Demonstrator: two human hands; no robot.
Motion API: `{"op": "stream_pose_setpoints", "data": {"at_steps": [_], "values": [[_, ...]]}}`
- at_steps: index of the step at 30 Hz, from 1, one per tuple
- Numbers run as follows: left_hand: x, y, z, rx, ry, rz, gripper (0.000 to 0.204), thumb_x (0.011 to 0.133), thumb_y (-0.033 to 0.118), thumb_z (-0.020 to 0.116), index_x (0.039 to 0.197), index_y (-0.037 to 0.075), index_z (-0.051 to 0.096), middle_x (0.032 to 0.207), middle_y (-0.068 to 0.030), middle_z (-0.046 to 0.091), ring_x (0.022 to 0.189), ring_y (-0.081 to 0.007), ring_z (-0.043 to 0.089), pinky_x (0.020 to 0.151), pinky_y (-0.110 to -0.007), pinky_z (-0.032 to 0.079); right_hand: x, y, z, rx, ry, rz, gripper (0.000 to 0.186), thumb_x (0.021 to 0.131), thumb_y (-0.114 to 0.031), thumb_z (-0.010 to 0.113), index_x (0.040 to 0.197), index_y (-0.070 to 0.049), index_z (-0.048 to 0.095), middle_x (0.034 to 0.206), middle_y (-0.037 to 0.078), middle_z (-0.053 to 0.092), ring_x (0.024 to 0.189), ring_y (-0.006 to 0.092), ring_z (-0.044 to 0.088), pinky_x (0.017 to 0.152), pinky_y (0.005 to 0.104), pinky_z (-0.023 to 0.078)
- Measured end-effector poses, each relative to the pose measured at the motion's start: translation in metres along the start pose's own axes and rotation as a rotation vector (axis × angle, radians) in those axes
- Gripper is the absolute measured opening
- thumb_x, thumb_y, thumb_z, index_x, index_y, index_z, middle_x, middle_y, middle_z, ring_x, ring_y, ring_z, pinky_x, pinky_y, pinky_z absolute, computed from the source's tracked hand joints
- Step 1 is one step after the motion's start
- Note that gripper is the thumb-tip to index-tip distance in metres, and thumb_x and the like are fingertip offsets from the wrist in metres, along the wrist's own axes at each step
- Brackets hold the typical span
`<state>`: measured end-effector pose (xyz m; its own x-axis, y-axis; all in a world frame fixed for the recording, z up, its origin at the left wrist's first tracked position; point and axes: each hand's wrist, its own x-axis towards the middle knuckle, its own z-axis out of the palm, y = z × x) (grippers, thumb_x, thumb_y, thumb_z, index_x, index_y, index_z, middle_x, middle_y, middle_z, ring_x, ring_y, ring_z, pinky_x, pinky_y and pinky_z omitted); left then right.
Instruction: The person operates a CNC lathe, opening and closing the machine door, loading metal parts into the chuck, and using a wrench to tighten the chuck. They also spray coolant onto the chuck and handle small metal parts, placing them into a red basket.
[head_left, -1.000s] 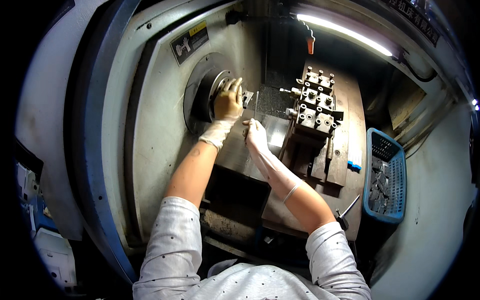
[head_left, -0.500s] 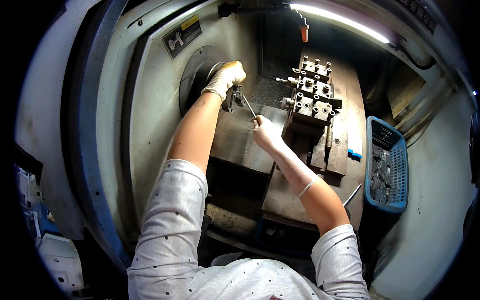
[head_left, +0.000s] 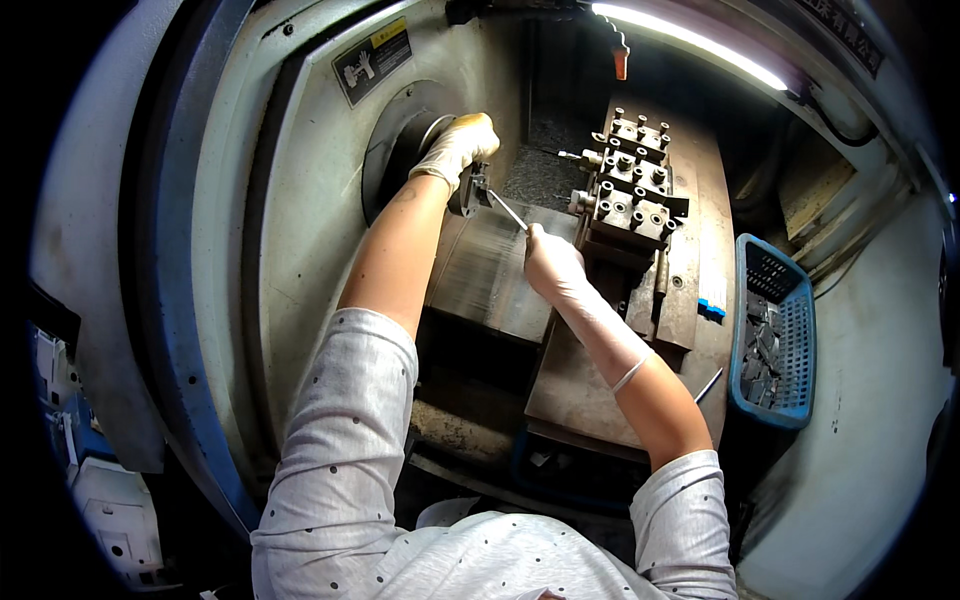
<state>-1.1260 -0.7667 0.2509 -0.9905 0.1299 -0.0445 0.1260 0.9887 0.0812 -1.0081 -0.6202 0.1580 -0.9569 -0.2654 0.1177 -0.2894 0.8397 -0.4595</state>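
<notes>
My gloved left hand is closed at the far side of the lathe's spindle, against the round chuck. What its fingers grip is hidden behind the hand. Just below it, a dark metal fixture sticks out from the chuck. My right hand, also gloved, is wrapped round a thin metal rod, which looks like a hex key or wrench. The far end of this rod meets the fixture; the near end disappears into my fist.
Right of my hands stands a tool block with several upright bolts and cutters pointing left. A blue plastic basket of dark metal parts is at the right. Another thin rod lies by the slide's edge. A red-tipped nozzle hangs at the back.
My right hand has shifted slightly right and toward me along with the rod, whose far end is still at the fixture. The left hand stays at the chuck; the whole view has shifted a little.
</notes>
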Motion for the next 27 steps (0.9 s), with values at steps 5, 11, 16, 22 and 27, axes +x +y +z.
{"op": "stream_pose_setpoints", "data": {"at_steps": [5, 11, 16, 22, 27], "values": [[0.001, -0.004, 0.004, 0.046, 0.010, 0.030, 0.028, 0.066, 0.017, 0.048, 0.088, 0.005, 0.060, 0.087, -0.0183, 0.058, 0.081, -0.0294, 0.057, 0.070, -0.034, 0.043, 0.011, 0.004, -0.007, -0.231, 0.071, -0.101, 0.012, 0.070, -0.003, 0.047, 0.082, -0.002, 0.045, 0.072, 0.015, 0.057, 0.069, 0.0287, 0.059, 0.059, 0.0365, 0.047], [0.006, -0.002, 0.005, -0.134, 0.038, -0.129, 0.027, 0.067, 0.016, 0.048, 0.088, 0.005, 0.060, 0.087, -0.0189, 0.058, 0.081, -0.0298, 0.057, 0.070, -0.034, 0.043, 0.011, 0.008, -0.009, -0.298, 0.148, -0.192, 0.010, 0.069, -0.002, 0.048, 0.079, -0.003, 0.045, 0.070, 0.013, 0.055, 0.065, 0.0264, 0.059, 0.054, 0.0342, 0.047], [0.002, 0.000, 0.002, -0.129, 0.072, -0.082, 0.020, 0.065, 0.014, 0.050, 0.078, 0.005, 0.062, 0.084, -0.0214, 0.056, 0.084, -0.0316, 0.056, 0.070, -0.035, 0.045, 0.016, 0.011, -0.001, -0.334, 0.295, -0.285, 0.006, 0.067, -0.004, 0.049, 0.074, -0.004, 0.049, 0.070, 0.012, 0.053, 0.063, 0.0248, 0.057, 0.053, 0.0346, 0.046], [0.007, -0.003, 0.007, -0.124, 0.072, -0.089, 0.020, 0.065, 0.014, 0.050, 0.078, 0.004, 0.062, 0.085, -0.0206, 0.056, 0.084, -0.0313, 0.056, 0.070, -0.034, 0.045, 0.030, 0.008, -0.002, -0.542, 0.310, -0.286, 0.007, 0.066, -0.005, 0.049, 0.068, -0.004, 0.056, 0.070, 0.010, 0.051, 0.073, 0.0232, 0.055, 0.057, 0.0313, 0.046], [0.005, -0.004, 0.004, -0.138, 0.057, -0.113, 0.022, 0.067, 0.014, 0.048, 0.081, 0.004, 0.060, 0.084, -0.0194, 0.058, 0.078, -0.0295, 0.058, 0.069, -0.034, 0.043, 0.039, 0.003, 0.008, -0.368, 0.158, -0.092, 0.011, 0.069, -0.003, 0.047, 0.072, 0.002, 0.057, 0.077, 0.016, 0.053, 0.067, 0.0272, 0.058, 0.057, 0.0332, 0.048]]}}
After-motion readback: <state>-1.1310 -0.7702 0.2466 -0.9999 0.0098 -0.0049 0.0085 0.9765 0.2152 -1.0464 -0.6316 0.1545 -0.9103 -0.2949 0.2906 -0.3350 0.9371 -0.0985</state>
